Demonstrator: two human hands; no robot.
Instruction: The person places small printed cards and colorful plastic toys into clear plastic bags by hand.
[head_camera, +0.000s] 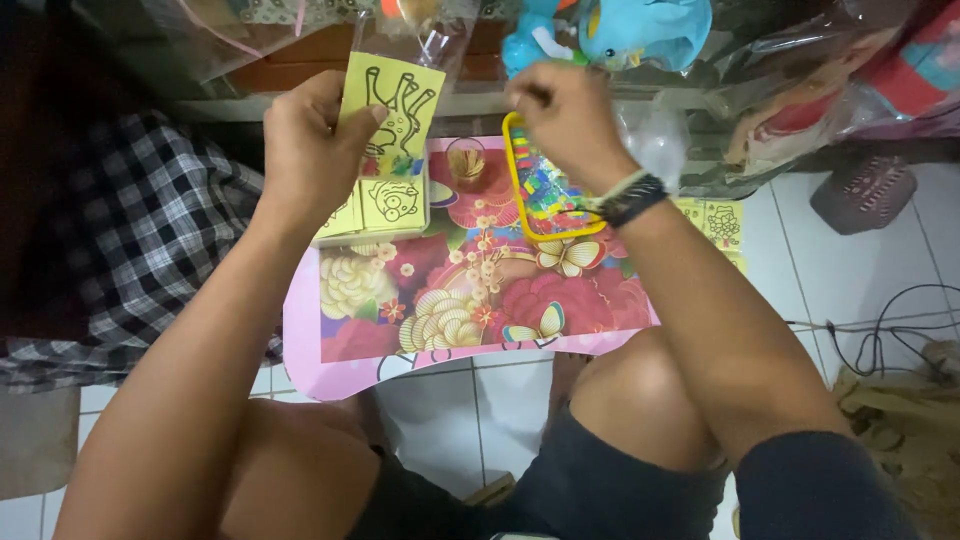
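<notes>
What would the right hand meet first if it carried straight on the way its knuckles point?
Probably the blue plush toy just beyond the right hand; the clear plastic bag lies beside that line. Depth is unclear.

Hidden under the left hand (312, 140): lower-left edge of yellow card (395, 112). Clear bag (425, 30) above the grip cut off at top edge.
</notes>
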